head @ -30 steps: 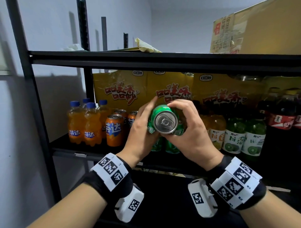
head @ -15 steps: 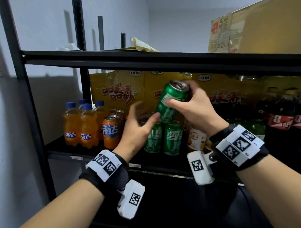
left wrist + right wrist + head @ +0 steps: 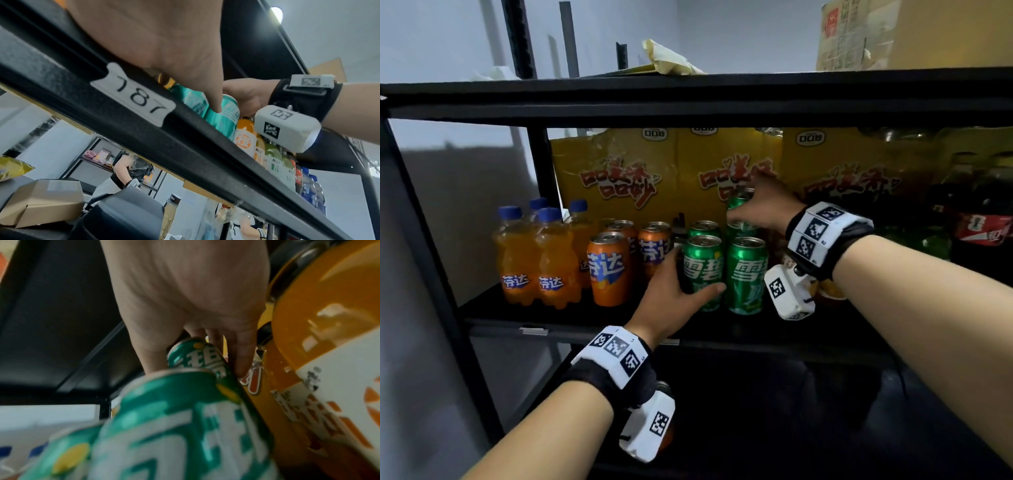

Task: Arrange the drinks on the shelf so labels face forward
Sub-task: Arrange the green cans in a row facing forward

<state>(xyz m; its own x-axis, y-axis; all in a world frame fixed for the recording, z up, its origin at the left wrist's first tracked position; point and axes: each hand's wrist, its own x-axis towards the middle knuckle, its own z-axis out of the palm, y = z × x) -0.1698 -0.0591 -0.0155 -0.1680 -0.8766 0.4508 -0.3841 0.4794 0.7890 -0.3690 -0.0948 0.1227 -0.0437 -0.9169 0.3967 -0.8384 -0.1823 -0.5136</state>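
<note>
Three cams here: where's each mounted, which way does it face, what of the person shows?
Head: worn on the head, faces forward and down at the shelf; both forearms, left hand and right hand show.
Left wrist: below the shelf edge, looks up along the left palm at the green cans; the right wrist shows too.
Right wrist: looks along the right hand's fingers round the back green can.
Shared: all three see green cans.

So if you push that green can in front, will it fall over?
Probably not easily. The front green can stands upright on the flat shelf, with the left hand wrapped round it. Its smooth metal side might slip, and lying down it would likely roll.
</note>
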